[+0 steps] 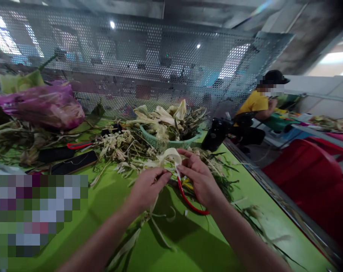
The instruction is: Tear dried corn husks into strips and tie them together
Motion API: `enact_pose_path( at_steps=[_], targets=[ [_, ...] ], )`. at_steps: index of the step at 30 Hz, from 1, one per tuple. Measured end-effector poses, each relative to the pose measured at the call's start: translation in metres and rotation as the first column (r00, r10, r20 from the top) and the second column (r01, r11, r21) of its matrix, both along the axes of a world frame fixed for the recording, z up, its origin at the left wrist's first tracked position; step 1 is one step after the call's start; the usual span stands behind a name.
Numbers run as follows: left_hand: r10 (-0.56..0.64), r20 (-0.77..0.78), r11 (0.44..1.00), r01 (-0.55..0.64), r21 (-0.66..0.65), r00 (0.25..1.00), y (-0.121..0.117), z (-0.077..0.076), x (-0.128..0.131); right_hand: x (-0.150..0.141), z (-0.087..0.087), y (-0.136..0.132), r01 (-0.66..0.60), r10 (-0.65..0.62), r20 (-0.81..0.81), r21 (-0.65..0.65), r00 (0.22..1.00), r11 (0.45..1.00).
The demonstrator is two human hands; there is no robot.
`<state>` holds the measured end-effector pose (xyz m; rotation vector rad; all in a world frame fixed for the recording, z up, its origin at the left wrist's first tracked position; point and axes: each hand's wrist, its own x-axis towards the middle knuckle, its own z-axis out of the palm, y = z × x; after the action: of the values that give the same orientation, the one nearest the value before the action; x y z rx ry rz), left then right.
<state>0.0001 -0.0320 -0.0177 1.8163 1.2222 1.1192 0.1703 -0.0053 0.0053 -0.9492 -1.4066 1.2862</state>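
Over the green tabletop (109, 211), a pale, ribbon-like strip of dried husk (171, 153) arches between my two hands. My right hand (198, 175) pinches its right end between thumb and fingers. My left hand (148, 189) is closed, thumb against forefinger, at the strip's left end; dried stems (147, 217) hang beneath it, and the exact grip is partly hidden. Under my right hand lies a tool with a curved red handle (188, 200), its other end covered. Beyond my hands stands a teal basket (171, 143) heaped with dry husks (162, 115).
Dried plant scraps (120, 145) litter the table. At left are red-handled scissors (79, 145), a dark phone-like slab (75, 162) and a purple plastic bag (46, 104). A black bottle-like object (213, 134) stands at right. A perforated metal screen (131, 64) rises behind; a person (256, 107) sits beyond a red chair (304, 166).
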Motion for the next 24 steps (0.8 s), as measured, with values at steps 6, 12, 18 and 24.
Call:
enact_pose_path(
  at_steps=[6, 12, 18, 24],
  targets=[
    [0.095, 0.455, 0.976, 0.006, -0.217, 0.885, 0.001, 0.004, 0.000, -0.015, -0.003, -0.015, -0.114, 0.116, 0.078, -0.032, 0.990, 0.993],
    [0.277, 0.432, 0.953, -0.188, -0.237, 0.859, 0.015, 0.004, -0.033, 0.003, -0.009, 0.007, 0.090, -0.114, 0.249, 0.107, 0.962, 0.990],
    [0.266, -0.318, 0.963, -0.266, 0.042, 0.910, 0.031, -0.017, -0.050, 0.039, -0.021, 0.044, 0.273, -0.365, 0.380, 0.277, 0.850, 0.922],
    [0.184, -0.481, 0.983, -0.166, 0.081, 0.857, 0.027, -0.018, -0.052, 0.049, -0.018, 0.046, 0.262, -0.515, 0.595, 0.462, 0.617, 0.847]
  ],
)
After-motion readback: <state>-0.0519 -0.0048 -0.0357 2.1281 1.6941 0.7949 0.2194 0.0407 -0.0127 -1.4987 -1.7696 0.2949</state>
